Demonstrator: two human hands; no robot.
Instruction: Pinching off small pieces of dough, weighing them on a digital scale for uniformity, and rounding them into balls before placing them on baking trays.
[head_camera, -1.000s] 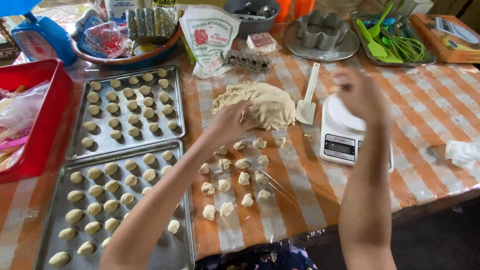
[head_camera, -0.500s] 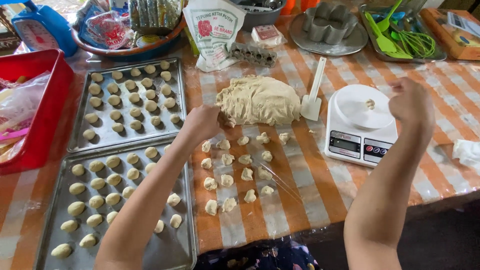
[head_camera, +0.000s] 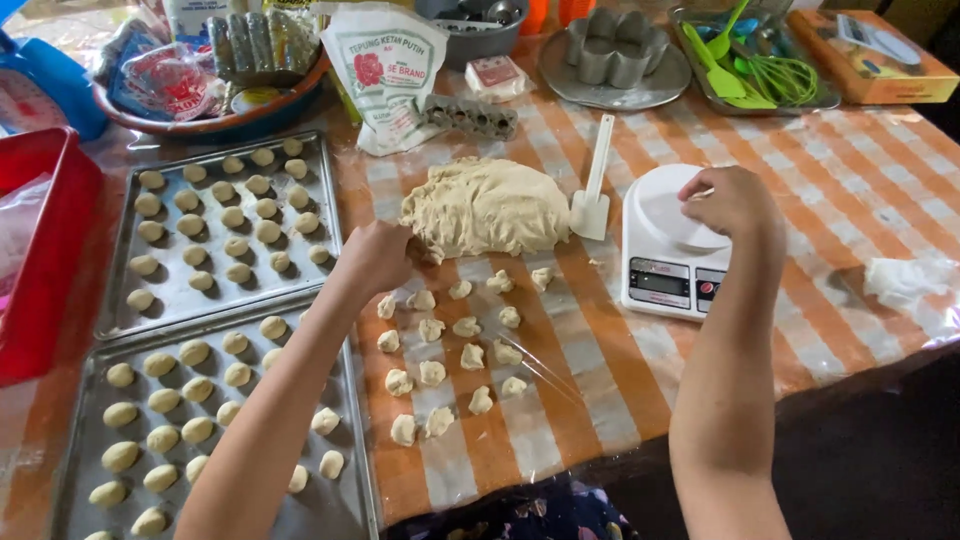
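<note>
A big lump of pale dough lies on the orange checked tablecloth. My left hand rests at its lower left edge, fingers pinching into the dough. My right hand hovers over the round platform of a white kitchen scale, fingers curled; whether a small dough piece is in them is hidden. Several small torn dough pieces lie in rows in front of the lump.
Two metal trays of rolled dough balls sit at the left. A white scraper lies beside the lump. A flour bag, red bin, moulds plate and utensil tray line the back. The table edge is near.
My right hand has moved from beside the lump out over the scale's platform. My left hand has stayed at the dough's lower left edge, and the view has shifted slightly.
</note>
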